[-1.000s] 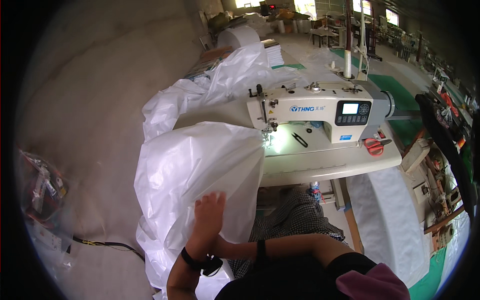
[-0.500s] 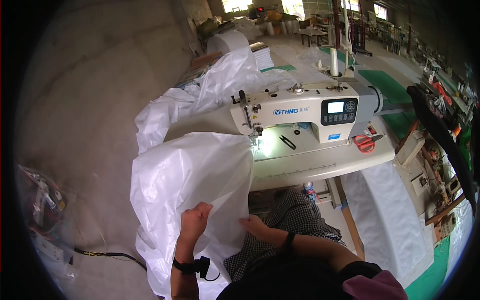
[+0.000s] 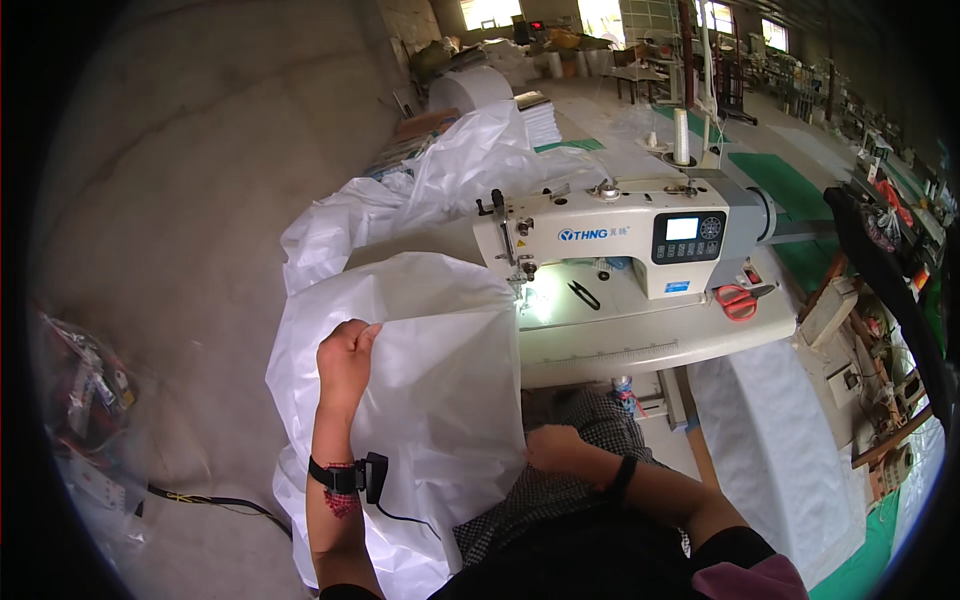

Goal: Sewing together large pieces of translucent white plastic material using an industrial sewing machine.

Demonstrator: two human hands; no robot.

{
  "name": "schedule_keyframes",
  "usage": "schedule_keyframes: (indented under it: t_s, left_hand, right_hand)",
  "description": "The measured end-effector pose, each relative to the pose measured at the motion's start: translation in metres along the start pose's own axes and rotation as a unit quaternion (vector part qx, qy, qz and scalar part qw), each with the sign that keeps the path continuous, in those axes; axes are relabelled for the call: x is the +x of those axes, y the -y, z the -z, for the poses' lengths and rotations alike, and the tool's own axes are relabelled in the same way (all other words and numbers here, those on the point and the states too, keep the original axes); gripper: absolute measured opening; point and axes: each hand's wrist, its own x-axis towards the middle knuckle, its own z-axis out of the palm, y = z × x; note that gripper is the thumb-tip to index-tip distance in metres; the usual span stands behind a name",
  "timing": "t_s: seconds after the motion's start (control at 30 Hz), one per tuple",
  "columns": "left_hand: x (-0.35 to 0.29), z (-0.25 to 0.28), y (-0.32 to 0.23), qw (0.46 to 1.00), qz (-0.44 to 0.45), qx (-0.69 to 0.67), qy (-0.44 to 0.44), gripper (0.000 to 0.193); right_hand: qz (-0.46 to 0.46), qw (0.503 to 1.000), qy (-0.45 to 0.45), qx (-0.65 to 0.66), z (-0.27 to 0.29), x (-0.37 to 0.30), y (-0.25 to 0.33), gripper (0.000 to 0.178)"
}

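Observation:
A large white plastic-like sheet (image 3: 430,370) hangs over the front left of the sewing machine's table, its upper corner running under the lit needle area of the sewing machine (image 3: 590,235). My left hand (image 3: 345,362) is closed on the sheet, thumb and fingers pinching a fold that stretches in a line toward the needle. At the sheet's right edge, just below the table front, my right hand (image 3: 558,448) is curled closed; the edge meets its fingers, whose tips are hidden. More of the sheet (image 3: 465,150) lies bunched behind the machine.
Black thread snips (image 3: 584,295) and red-handled scissors (image 3: 738,302) lie on the machine table (image 3: 620,345). A thread cone (image 3: 681,137) stands behind. A white panel (image 3: 775,440) slopes down at the right. A dark cable (image 3: 225,504) crosses the floor at left.
My left hand has moved up and to the left, drawing a fold of the sheet straight. My right hand has shifted right along with the sheet's edge. The view has turned slightly.

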Motion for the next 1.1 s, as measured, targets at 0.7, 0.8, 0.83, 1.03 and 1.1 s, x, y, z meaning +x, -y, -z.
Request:
schedule_keyframes:
  t_s: [0.7,0.8,0.83,1.03,1.1]
  left_hand:
    - [0.036,0.013,-0.036,0.964,-0.221,0.149,-0.025,0.015]
    - [0.037,0.013,-0.033,0.964,-0.223,0.144,-0.030,0.015]
    - [0.037,0.013,-0.032,0.959,-0.241,0.141,-0.044,0.017]
    - [0.040,0.013,-0.034,0.951,-0.265,0.144,-0.061,0.018]
    - [0.041,0.013,-0.035,0.950,-0.270,0.146,-0.063,0.018]
  right_hand:
    - [0.105,0.614,0.033,0.781,0.040,0.082,0.102,0.022]
    - [0.294,0.787,0.199,0.505,0.036,0.041,0.109,0.037]
    - [0.290,0.827,0.253,0.410,0.035,0.034,0.103,0.037]
    - [0.037,0.759,0.047,0.649,0.024,0.068,0.060,0.039]
    - [0.020,0.664,-0.101,0.740,0.029,0.091,0.046,0.039]
